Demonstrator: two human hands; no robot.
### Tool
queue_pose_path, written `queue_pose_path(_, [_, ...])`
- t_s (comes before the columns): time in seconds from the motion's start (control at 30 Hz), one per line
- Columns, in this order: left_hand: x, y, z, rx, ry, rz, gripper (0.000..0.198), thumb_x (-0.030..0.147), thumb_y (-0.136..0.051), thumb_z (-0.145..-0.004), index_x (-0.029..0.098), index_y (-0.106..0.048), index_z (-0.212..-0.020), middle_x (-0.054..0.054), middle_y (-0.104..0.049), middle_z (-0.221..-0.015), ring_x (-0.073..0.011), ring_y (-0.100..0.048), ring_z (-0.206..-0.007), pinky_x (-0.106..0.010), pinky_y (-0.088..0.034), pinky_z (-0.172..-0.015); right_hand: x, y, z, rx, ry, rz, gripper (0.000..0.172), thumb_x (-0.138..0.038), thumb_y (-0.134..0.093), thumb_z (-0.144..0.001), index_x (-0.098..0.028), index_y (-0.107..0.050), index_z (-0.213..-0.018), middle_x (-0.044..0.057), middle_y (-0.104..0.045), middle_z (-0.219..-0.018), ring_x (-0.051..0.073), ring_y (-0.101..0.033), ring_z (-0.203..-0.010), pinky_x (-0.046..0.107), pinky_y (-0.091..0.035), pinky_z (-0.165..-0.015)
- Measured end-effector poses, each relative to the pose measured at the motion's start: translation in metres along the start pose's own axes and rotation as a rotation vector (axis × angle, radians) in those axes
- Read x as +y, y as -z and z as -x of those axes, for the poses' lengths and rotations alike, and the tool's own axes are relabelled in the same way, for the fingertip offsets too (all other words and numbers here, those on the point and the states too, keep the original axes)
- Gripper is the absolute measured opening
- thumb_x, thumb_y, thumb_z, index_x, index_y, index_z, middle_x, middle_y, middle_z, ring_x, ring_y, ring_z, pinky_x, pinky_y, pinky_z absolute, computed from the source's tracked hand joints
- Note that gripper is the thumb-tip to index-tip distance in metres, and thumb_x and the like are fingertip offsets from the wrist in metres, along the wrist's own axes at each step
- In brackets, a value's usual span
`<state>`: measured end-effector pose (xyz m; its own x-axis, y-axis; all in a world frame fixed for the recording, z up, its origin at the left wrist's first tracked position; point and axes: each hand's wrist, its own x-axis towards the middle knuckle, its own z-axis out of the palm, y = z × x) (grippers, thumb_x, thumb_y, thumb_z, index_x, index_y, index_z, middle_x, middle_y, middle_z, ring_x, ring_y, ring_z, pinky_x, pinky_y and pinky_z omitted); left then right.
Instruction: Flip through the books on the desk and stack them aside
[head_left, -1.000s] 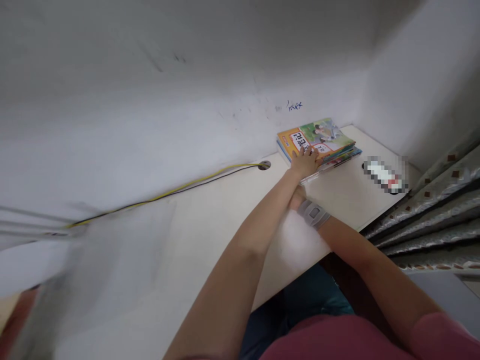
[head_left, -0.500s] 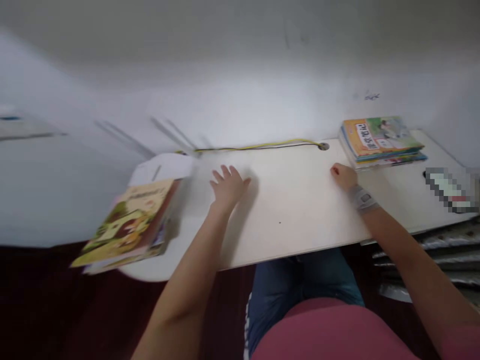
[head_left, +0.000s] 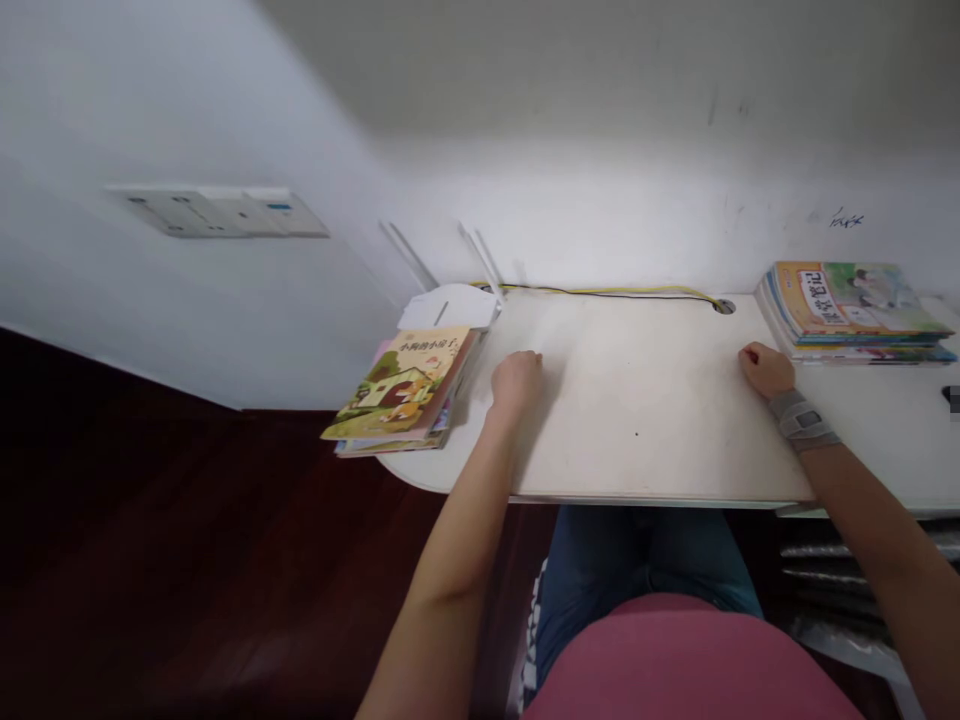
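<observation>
My left hand (head_left: pixel 515 378) rests on the white desk (head_left: pixel 637 400) with its fingers curled under, holding nothing I can see. It lies just right of a stack of picture books (head_left: pixel 405 390) at the desk's left end. My right hand (head_left: pixel 765 367), with a grey band on the wrist, is curled on the desk too, empty as far as I can see. It sits just left of a second stack of colourful books (head_left: pixel 851 312) at the right end.
A white router (head_left: pixel 448 303) with antennas stands behind the left stack. A yellow and black cable (head_left: pixel 600 292) runs along the wall to a desk hole (head_left: pixel 724 306). Wall sockets (head_left: pixel 217 210) are at the left. Dark floor lies below the desk.
My left hand left the right book stack and crossed to the left end of the desk, where its fingers curled in. The view swung left, showing the other stack.
</observation>
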<state>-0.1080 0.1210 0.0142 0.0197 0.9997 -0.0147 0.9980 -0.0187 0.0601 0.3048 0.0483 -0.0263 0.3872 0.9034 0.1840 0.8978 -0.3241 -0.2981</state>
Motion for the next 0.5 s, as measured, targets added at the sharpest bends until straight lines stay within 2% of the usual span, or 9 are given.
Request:
queue_pose_path(0.1, [0.014,0.014,0.002,0.032,0.033,0.031,0.042,0.015,-0.027,-0.091,0.008,-0.059,-0.118,-0.023,-0.069,-0.106,-0.0320,-0.067,-0.098,-0.041,-0.051,-0.079,-0.019,0.004,0.013,0.012,0.146,-0.110,0.040,-0.036,-0.040,-0.093,-0.008,-0.067,-0.100,0.016,-0.070,-0.091,0.021,-0.062,-0.081,0.034,-0.045,-0.072])
queue_pose_path(0.17, [0.035,0.025,0.008,0.072,0.002,0.121,0.045,0.012,-0.027,-0.090,0.008,-0.050,-0.128,-0.022,-0.071,-0.099,-0.0316,-0.068,-0.093,-0.042,-0.051,-0.078,-0.049,0.003,0.039,-0.016,0.284,-0.185,0.048,-0.044,-0.043,-0.092,-0.007,-0.061,-0.117,0.017,-0.069,-0.101,0.022,-0.064,-0.091,0.035,-0.048,-0.082])
queue_pose_path(0.23, [0.063,0.037,0.019,0.136,-0.098,0.282,0.048,0.014,-0.028,-0.091,0.008,-0.040,-0.137,-0.017,-0.071,-0.089,-0.0297,-0.069,-0.085,-0.041,-0.052,-0.075,-0.089,-0.004,0.077,-0.034,0.412,-0.255,0.067,-0.051,-0.057,-0.084,-0.011,-0.046,-0.136,0.016,-0.061,-0.125,0.024,-0.060,-0.111,0.037,-0.046,-0.097])
queue_pose_path(0.3, [0.093,0.051,0.037,0.220,-0.242,0.516,0.050,0.020,-0.030,-0.094,0.013,-0.030,-0.143,-0.011,-0.070,-0.080,-0.0242,-0.068,-0.074,-0.037,-0.053,-0.071,-0.130,-0.012,0.115,0.009,0.532,-0.434,0.097,-0.055,-0.068,-0.075,-0.010,-0.023,-0.149,0.021,-0.041,-0.147,0.031,-0.044,-0.132,0.046,-0.041,-0.107])
queue_pose_path(0.33, [0.106,0.058,0.048,0.261,-0.311,0.656,0.048,0.023,-0.030,-0.095,0.017,-0.030,-0.143,-0.007,-0.068,-0.077,-0.0204,-0.067,-0.067,-0.033,-0.053,-0.068,-0.146,-0.016,0.130,0.040,0.521,-0.493,0.104,-0.055,-0.068,-0.076,-0.011,-0.012,-0.152,0.021,-0.031,-0.152,0.032,-0.036,-0.139,0.048,-0.038,-0.110])
queue_pose_path(0.4, [0.124,0.073,0.072,0.351,-0.394,0.919,0.040,0.029,-0.029,-0.099,0.025,-0.035,-0.138,-0.001,-0.065,-0.075,-0.0137,-0.062,-0.056,-0.027,-0.052,-0.061,-0.163,-0.017,0.146,0.162,0.389,-0.580,0.101,-0.051,-0.060,-0.083,-0.012,0.003,-0.153,0.021,-0.025,-0.155,0.031,-0.030,-0.142,0.049,-0.037,-0.111])
queue_pose_path(0.43, [0.128,0.080,0.084,0.395,-0.414,1.024,0.036,0.033,-0.030,-0.099,0.028,-0.039,-0.135,0.000,-0.062,-0.073,-0.0114,-0.060,-0.052,-0.024,-0.051,-0.057,-0.163,-0.014,0.147,0.227,0.335,-0.591,0.093,-0.047,-0.053,-0.088,-0.014,0.005,-0.153,0.020,-0.026,-0.155,0.029,-0.030,-0.142,0.050,-0.037,-0.111])
queue_pose_path(0.5, [0.125,0.091,0.100,0.486,-0.405,1.180,0.030,0.036,-0.035,-0.099,0.030,-0.045,-0.127,0.003,-0.058,-0.069,-0.0085,-0.055,-0.046,-0.020,-0.046,-0.049,-0.143,0.001,0.140,0.356,0.276,-0.539,0.072,-0.036,-0.037,-0.096,-0.017,0.001,-0.154,0.018,-0.030,-0.153,0.027,-0.032,-0.141,0.051,-0.036,-0.111])
